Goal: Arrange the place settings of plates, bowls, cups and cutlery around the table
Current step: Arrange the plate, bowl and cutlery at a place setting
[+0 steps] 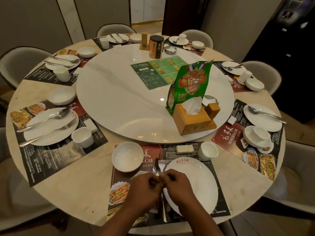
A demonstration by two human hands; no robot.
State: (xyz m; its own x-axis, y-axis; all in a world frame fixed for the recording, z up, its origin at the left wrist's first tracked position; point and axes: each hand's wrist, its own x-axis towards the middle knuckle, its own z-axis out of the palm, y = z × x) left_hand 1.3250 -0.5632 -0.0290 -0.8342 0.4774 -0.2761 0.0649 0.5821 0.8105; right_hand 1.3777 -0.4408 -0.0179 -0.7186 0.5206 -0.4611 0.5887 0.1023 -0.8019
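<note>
At the near setting a white plate lies on a printed placemat, with a white bowl to its left and a white cup behind it. My left hand and my right hand meet at the plate's left rim. Both pinch a spoon and fork held together, their heads pointing away from me. The handles are hidden under my hands.
A white turntable fills the table's middle, carrying a green snack bag, a wooden tissue box, an orange tin and a menu card. Other settings with plates, bowls, cups and cutlery ring the table. Chairs stand around it.
</note>
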